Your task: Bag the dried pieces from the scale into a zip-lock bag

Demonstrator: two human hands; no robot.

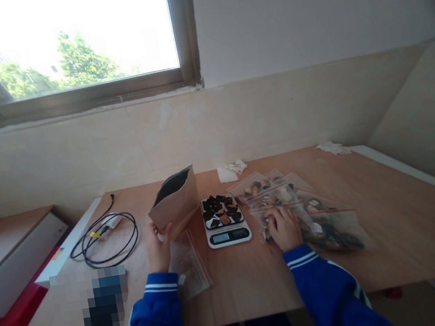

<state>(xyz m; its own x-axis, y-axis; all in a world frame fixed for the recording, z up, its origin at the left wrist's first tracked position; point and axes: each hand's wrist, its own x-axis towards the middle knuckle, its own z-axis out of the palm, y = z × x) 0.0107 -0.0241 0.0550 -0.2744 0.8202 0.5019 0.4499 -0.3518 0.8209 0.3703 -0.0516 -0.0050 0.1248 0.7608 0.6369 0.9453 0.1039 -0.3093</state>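
Two hands flank the scale [226, 219]: left hand [159, 248] grips the kraft pouch [176, 201], fingers closed; right hand [284, 228] rests curled on zip bags [312, 214], grasp unclear; keeping the pouch mouth tilted scaleward seems wise

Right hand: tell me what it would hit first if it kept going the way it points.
The right hand already rests on the filled clear bags; going on, it meets more of them.

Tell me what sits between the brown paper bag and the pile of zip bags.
In the head view, a small kitchen scale loaded with dark pieces sits between the brown paper bag and the zip bags.
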